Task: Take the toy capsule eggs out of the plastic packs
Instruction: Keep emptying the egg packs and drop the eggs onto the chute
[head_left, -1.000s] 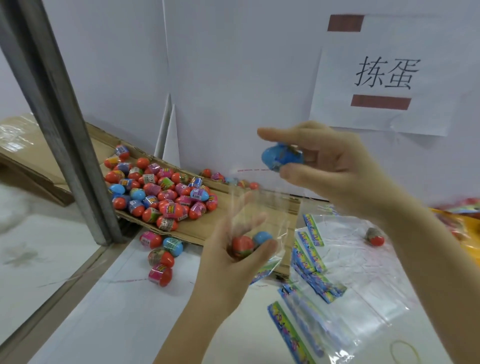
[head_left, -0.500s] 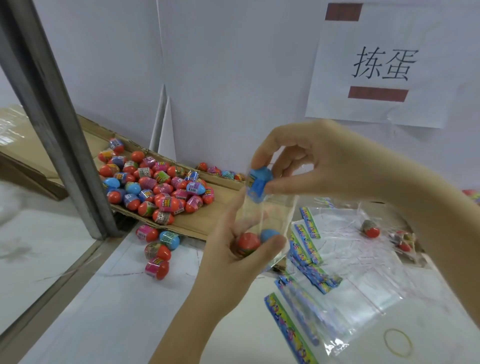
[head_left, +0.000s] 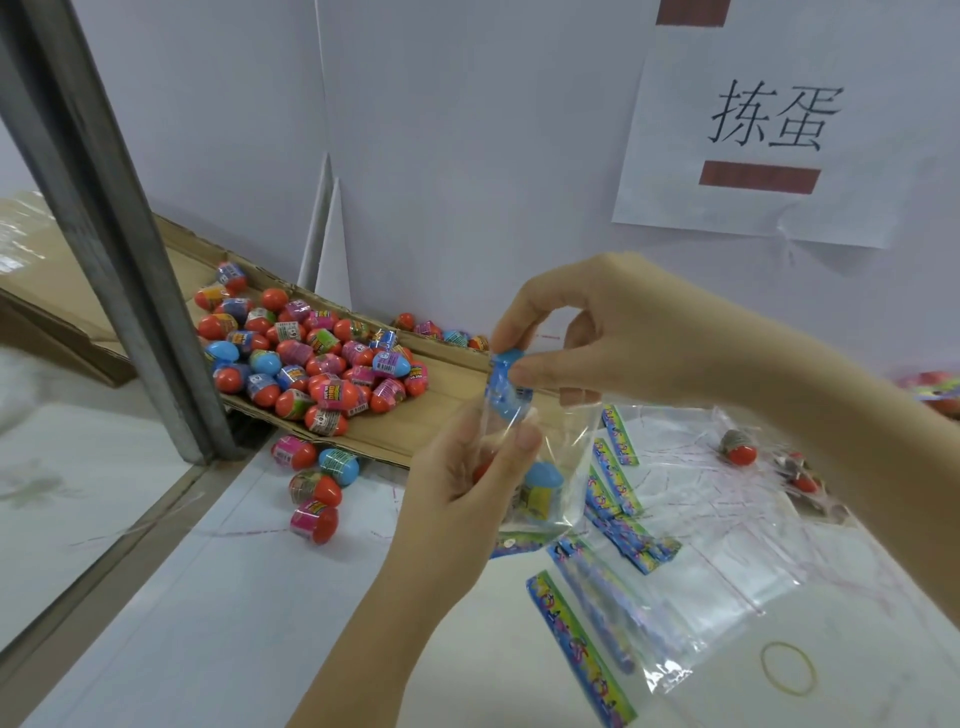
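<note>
Pulling a blue egg (head_left: 506, 379) through the mouth of the plastic pack (head_left: 569, 457) at frame centre: right hand (head_left: 623, 332) pinches it, left hand (head_left: 457, 499) grips the pack, where two more eggs (head_left: 543, 480) lie low. Next, lift it clear to the heap (head_left: 311, 358) at left; limp film may snag. Emptied packs (head_left: 727, 571) litter the counter (head_left: 208, 623) lower right.

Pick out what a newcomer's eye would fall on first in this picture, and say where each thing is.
The bright heap of eggs on the cardboard at left draws the eye first. At centre the left hand grips a clear pack while the right hand pinches a blue egg at its mouth. A sign with two large characters hangs on the wall, upper right.
</note>
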